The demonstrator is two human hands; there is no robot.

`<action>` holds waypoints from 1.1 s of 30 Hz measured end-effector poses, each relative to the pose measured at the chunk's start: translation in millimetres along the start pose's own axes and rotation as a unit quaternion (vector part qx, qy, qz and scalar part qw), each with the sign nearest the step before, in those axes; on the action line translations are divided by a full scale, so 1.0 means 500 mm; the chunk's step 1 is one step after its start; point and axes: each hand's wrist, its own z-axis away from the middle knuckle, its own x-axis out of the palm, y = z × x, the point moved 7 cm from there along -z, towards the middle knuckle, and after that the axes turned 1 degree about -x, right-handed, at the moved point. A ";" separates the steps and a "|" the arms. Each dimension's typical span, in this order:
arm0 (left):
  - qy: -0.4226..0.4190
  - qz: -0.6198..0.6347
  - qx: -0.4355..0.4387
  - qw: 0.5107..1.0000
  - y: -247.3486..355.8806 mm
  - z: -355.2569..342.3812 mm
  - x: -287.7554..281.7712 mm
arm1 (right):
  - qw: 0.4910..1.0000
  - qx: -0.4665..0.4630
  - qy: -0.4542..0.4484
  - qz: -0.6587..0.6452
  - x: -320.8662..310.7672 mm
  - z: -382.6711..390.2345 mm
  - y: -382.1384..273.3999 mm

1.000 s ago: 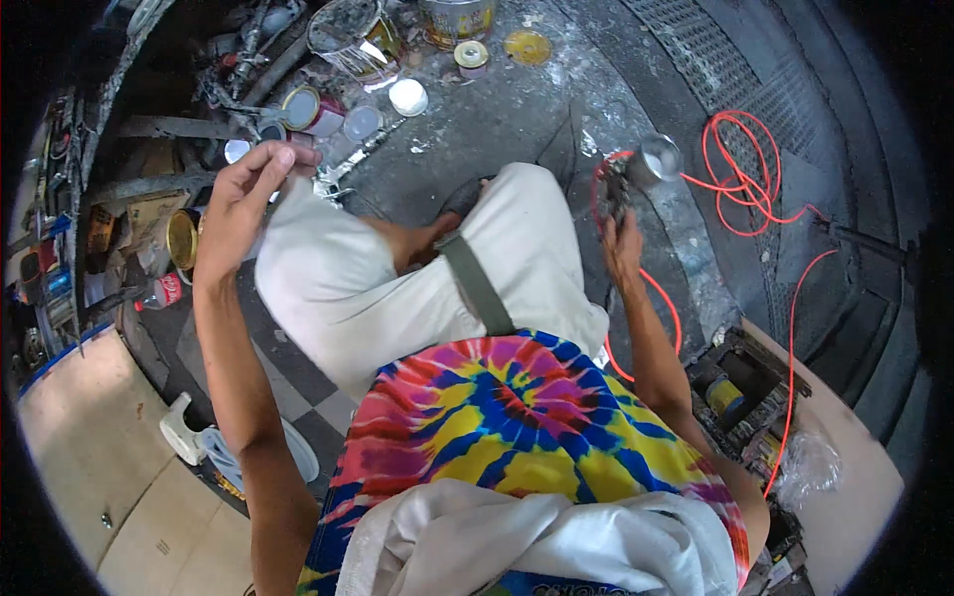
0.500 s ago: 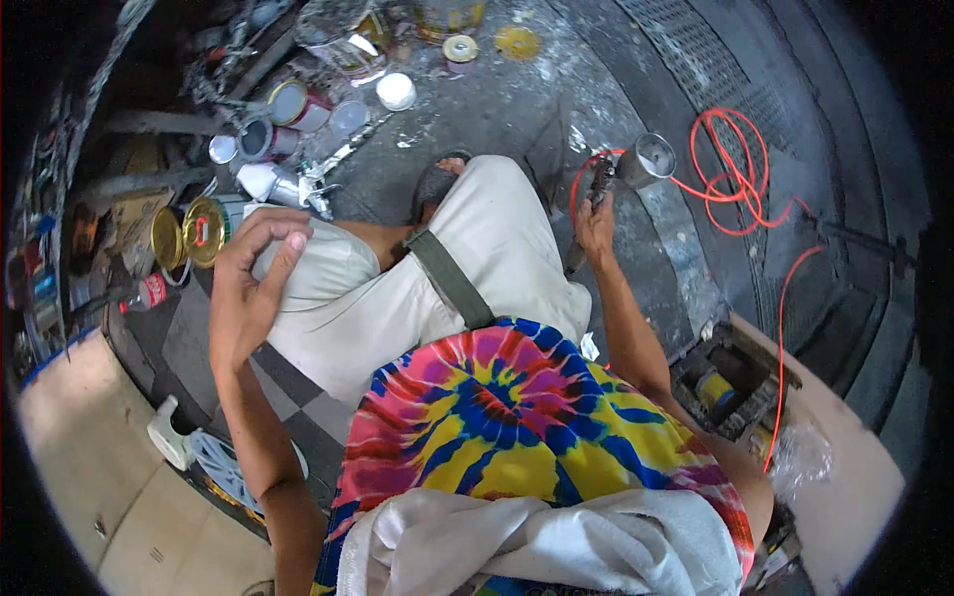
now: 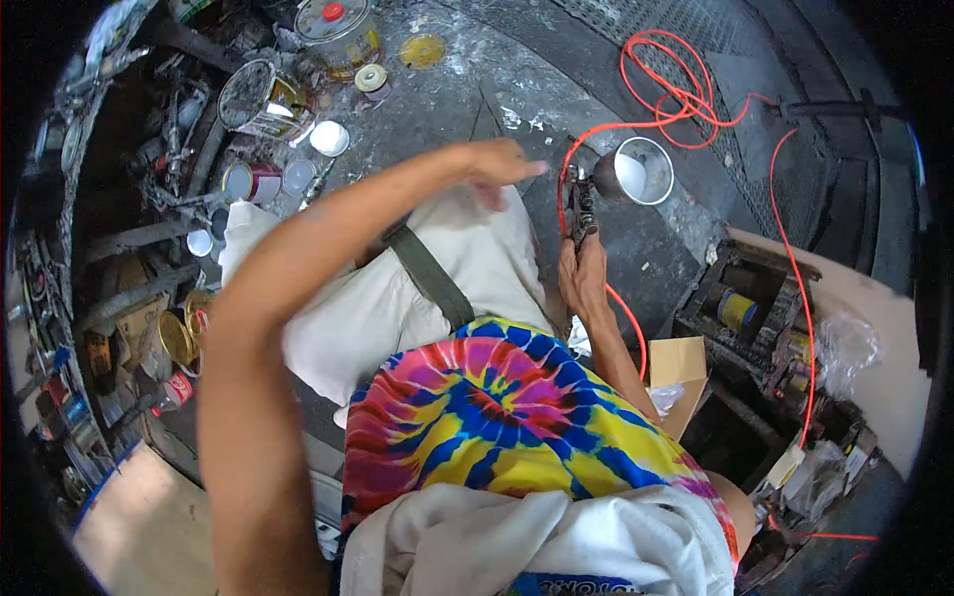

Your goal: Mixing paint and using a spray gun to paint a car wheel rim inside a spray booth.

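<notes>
My right hand [image 3: 583, 263] grips a dark spray gun [image 3: 582, 207] beside my right knee, upright in the picture. A metal cup [image 3: 644, 171], pale inside, sits at the gun's upper right. A red hose [image 3: 623, 308] runs along the gun and past my forearm. My left hand [image 3: 502, 171] reaches across over my white trousers [image 3: 393, 298] toward the gun and cup, its fingers apart, holding nothing and slightly blurred. A dark green strap [image 3: 427, 273] lies over the trousers.
Paint cans [image 3: 268, 99], lids [image 3: 420, 50] and a dirty metal rack [image 3: 139, 243] fill the left and back. Coiled hose [image 3: 681, 89] lies on the floor at back right. A cardboard box [image 3: 676, 368] and cluttered crate [image 3: 735, 318] are at my right, a bottle [image 3: 174, 392] at left.
My left hand has swung from the left knee up and rightward across my lap. My right hand still holds the gun; the cup's open top now shows more. The view has shifted.
</notes>
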 end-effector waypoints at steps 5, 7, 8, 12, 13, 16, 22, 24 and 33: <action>0.035 0.223 0.098 0.969 0.025 -0.139 0.067 | 0.999 -0.018 0.036 -0.001 -0.024 0.021 -0.031; 0.074 0.181 0.101 0.975 0.019 -0.171 0.073 | 0.999 -0.011 0.038 0.005 -0.021 0.022 -0.011; 0.119 0.142 0.101 0.978 0.016 -0.182 0.068 | 0.997 -0.028 0.064 0.031 -0.019 0.025 0.007; 0.162 -0.008 0.003 0.987 -0.029 -0.212 0.055 | 0.996 0.006 0.077 0.049 -0.025 0.027 0.034; 0.181 -0.126 0.037 0.975 -0.026 -0.204 0.059 | 0.997 0.015 0.055 0.046 -0.038 0.025 0.031; 0.135 -0.255 0.092 0.953 -0.027 -0.182 0.050 | 0.997 -0.017 0.018 0.067 -0.047 0.001 -0.022; 0.171 -0.548 0.152 0.805 -0.054 0.053 0.069 | 0.962 -0.252 -0.063 0.083 -0.014 -0.096 -0.188; 0.046 -0.497 0.074 0.863 -0.042 0.195 0.075 | 0.963 -0.232 -0.107 0.090 0.006 -0.137 -0.219; 0.214 -0.232 0.116 0.942 -0.104 0.435 0.009 | 0.860 -0.295 -0.344 0.236 0.350 -0.326 -0.301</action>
